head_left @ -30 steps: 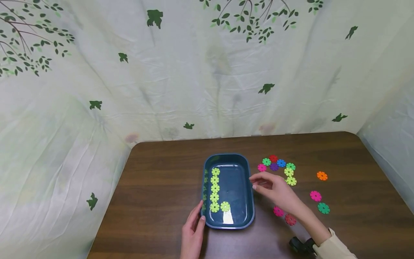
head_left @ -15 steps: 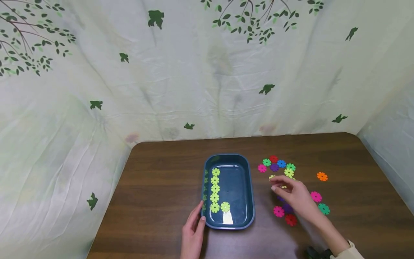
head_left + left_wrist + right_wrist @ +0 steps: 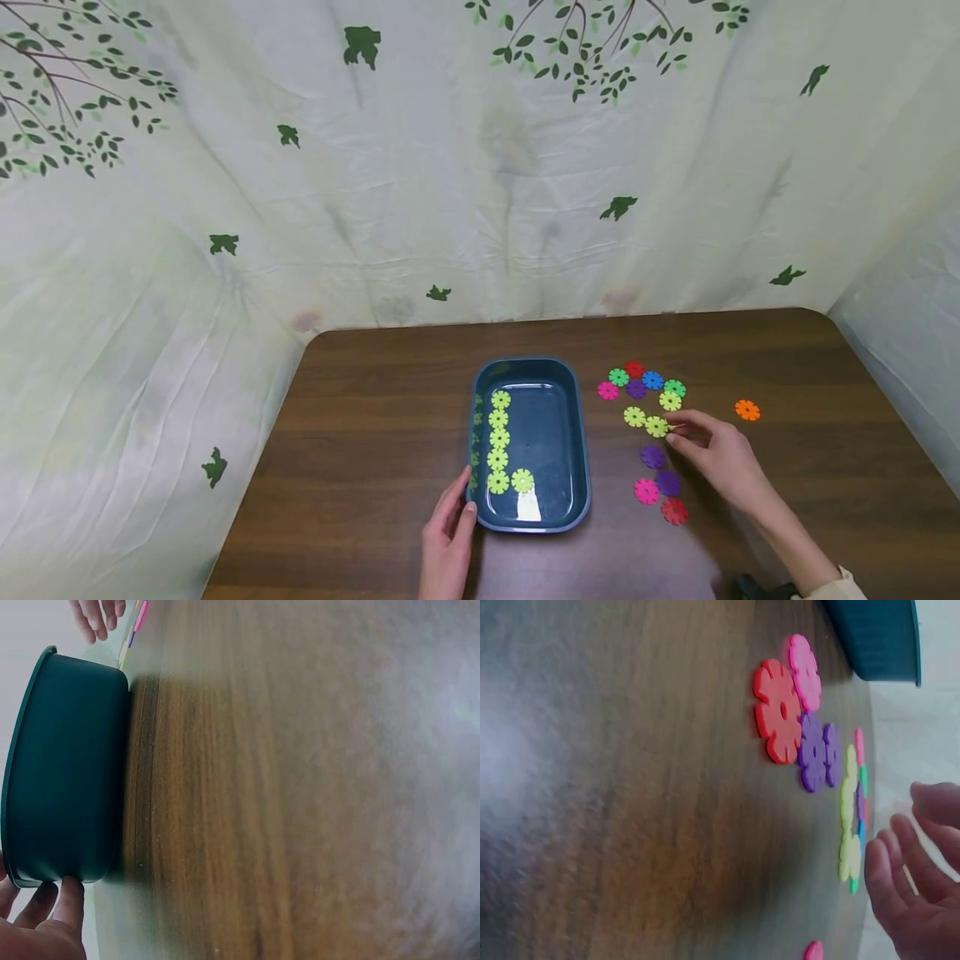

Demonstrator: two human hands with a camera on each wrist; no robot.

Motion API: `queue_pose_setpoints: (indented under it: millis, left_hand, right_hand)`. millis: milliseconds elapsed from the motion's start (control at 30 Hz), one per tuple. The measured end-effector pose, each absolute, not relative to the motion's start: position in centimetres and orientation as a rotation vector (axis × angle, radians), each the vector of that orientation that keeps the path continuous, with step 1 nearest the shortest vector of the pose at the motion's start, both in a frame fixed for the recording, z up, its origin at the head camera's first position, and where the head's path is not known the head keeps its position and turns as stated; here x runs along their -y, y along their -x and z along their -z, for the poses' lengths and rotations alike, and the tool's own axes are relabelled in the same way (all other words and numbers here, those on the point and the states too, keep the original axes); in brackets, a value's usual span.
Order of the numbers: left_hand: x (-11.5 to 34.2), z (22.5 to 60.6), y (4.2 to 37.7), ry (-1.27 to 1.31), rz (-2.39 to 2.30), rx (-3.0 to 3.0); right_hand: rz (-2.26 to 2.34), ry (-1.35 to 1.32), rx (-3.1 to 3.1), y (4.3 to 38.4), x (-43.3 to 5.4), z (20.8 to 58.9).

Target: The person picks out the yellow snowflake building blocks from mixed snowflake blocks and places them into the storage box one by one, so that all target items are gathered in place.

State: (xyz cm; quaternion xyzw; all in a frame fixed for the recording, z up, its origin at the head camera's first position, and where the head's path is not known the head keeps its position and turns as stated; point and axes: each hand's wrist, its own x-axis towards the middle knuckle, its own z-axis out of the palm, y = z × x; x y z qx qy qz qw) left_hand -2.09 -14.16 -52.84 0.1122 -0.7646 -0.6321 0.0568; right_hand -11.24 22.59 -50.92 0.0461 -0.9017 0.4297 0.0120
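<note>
Beyond both hands I have a pale cloth (image 3: 495,167) with green prints, and beneath them a brown tabletop (image 3: 360,433). The blue tray (image 3: 551,433) stands between the hands. The left hand (image 3: 447,537) is relaxed, its fingers resting against the tray's wall just beside it. The right hand (image 3: 726,462) looks released, thumb and fingers parted; I can't tell whether the fingertips touch a disc.

I count six yellow discs (image 3: 498,437) in the tray: five in a column on the left hand's side, one beside the column's near end. Four more lie by the right hand: two in line left of its fingertips, one just beyond them, and one at the fingertips that shows only in part.

Farther beyond the right hand sits a cluster with a blue disc (image 3: 652,381), a pink, two greens, a red and a purple. Nearer the wearer, left of its forearm, are two purple discs (image 3: 668,483), a pink and a red. The orange disc (image 3: 747,409) lies beyond its knuckles.
</note>
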Motion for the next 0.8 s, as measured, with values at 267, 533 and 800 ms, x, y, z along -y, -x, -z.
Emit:
queue_pose_setpoints:
  millis: [267, 533, 800]
  left_hand:
    - [14.2, 53.0, 2.1, -0.311, 1.916, 2.308]
    - [14.1, 52.7, 2.1, -0.308, 1.933, 2.297]
    - [14.2, 52.8, 2.1, -0.305, 1.931, 2.296]
  right_hand:
    - [-1.253, -0.054, 2.894, 11.9, -23.3, 51.3]
    - [-1.224, -0.025, 2.912, 12.6, -23.5, 51.8]
    - [-1.209, -0.037, 2.929, 13.3, -23.6, 51.9]
